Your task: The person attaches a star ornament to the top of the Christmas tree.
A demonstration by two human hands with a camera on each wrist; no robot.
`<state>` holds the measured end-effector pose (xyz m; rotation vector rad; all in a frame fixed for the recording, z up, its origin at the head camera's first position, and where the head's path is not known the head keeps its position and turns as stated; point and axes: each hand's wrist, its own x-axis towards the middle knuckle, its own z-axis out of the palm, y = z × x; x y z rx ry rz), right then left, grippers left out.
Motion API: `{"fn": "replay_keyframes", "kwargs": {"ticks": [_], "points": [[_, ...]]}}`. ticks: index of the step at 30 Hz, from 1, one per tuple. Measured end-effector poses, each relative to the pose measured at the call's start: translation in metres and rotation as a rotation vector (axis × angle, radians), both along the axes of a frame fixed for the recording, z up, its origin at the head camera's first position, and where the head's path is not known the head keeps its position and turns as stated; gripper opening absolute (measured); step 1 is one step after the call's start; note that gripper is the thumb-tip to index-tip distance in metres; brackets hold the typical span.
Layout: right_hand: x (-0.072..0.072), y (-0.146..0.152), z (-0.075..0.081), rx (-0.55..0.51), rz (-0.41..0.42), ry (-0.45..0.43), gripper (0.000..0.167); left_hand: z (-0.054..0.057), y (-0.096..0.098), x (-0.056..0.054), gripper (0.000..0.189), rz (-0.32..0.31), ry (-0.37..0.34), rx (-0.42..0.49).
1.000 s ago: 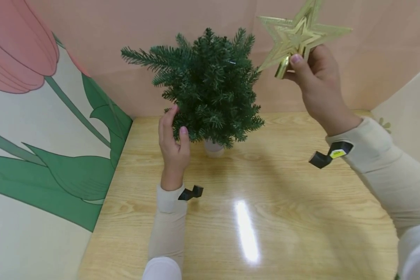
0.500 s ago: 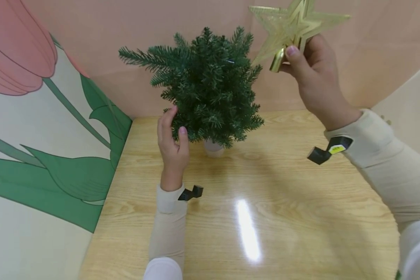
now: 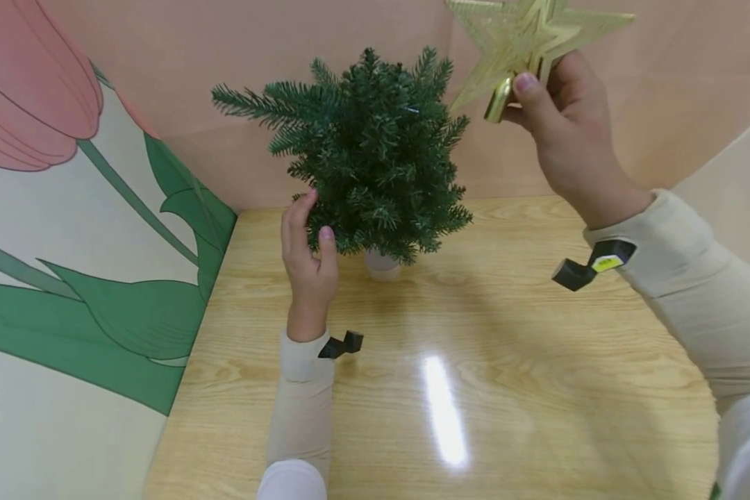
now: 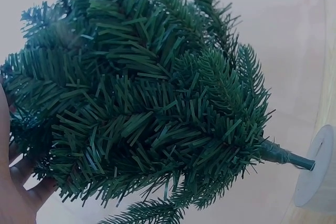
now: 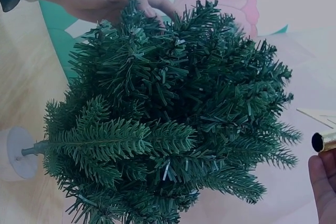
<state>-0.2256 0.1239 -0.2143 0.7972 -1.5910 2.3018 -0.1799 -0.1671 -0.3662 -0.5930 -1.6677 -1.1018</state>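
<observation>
A small artificial Christmas tree [image 3: 375,167] stands upright on a round white base [image 3: 382,267]. My left hand [image 3: 309,267] rests at its left side, fingers long and slightly bent along the outer branches; part of them is hidden by needles in the right wrist view. Up to the right of the tree, my right hand [image 3: 569,139] pinches a gold star tree topper [image 3: 506,42] by its tube-like socket, thumb in front. The star's upper tip is cut off by the frame. The right wrist view shows the socket's dark hollow end [image 5: 317,142], apart from the branches.
The tree is on a light wooden table [image 3: 506,333], close to a pink backdrop [image 3: 194,153] behind it. A panel with a printed tulip [image 3: 31,90] borders the left side. One long branch [image 3: 250,103] sticks out toward the left.
My right hand has raised the star topper a little, its top leaving the frame. The left hand and the tree have stayed in place.
</observation>
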Motion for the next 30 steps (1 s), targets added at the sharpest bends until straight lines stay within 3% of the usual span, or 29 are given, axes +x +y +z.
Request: {"fn": "replay_keyframes", "kwargs": {"ticks": [7,17,22,30], "points": [[-0.002,-0.001,0.001,0.005,0.000,0.007,0.015,-0.001,0.000,0.000,0.041,0.005,-0.003,0.000],[-0.003,-0.009,0.006,0.104,-0.054,0.162,0.015,0.000,0.000,0.001,0.041,0.001,-0.002,0.001],[-0.003,-0.014,0.009,0.082,-0.040,0.119,0.015,0.000,0.001,0.001,0.040,-0.006,-0.003,0.002],[-0.003,-0.022,0.019,0.092,-0.028,0.152,0.018,0.000,0.001,0.001,0.039,-0.003,-0.007,0.004]]}}
